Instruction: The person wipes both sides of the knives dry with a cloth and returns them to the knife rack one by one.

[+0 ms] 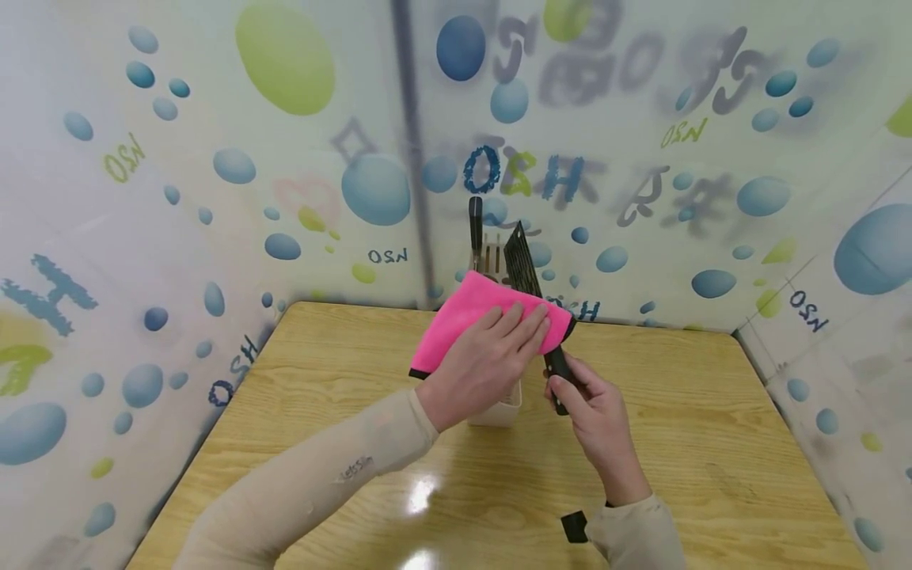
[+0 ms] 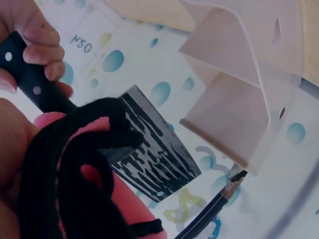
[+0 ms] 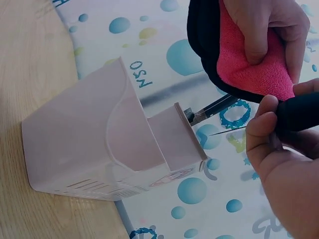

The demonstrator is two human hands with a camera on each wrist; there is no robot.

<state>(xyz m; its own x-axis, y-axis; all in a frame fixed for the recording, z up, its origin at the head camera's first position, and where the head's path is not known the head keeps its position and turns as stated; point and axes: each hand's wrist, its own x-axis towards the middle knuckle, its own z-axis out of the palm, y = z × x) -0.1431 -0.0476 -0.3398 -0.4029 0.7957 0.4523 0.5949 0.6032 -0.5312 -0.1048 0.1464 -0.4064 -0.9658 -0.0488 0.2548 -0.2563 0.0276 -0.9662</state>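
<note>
A cleaver [image 1: 523, 265] with a black-patterned blade points up and away, its black handle [image 2: 25, 69] gripped by my right hand [image 1: 594, 416]. My left hand [image 1: 492, 356] holds a pink cloth [image 1: 456, 317] with black edging over the lower blade. In the right wrist view, its thumb and fingers pinch the cloth [image 3: 254, 74]. Folds of cloth hide part of the blade in the left wrist view. Behind the left hand stands a pale plastic knife holder [image 3: 79, 134], mostly covered in the head view. A black-handled utensil [image 1: 476, 218] stands in it, its lower part hidden.
The wooden table [image 1: 684, 412] reaches back to walls [image 1: 627, 158] printed with blue and green drops. Close to my right sleeve is a small black piece [image 1: 574, 526]. The holder has open compartments [image 2: 229, 104] and side slots [image 3: 99, 186].
</note>
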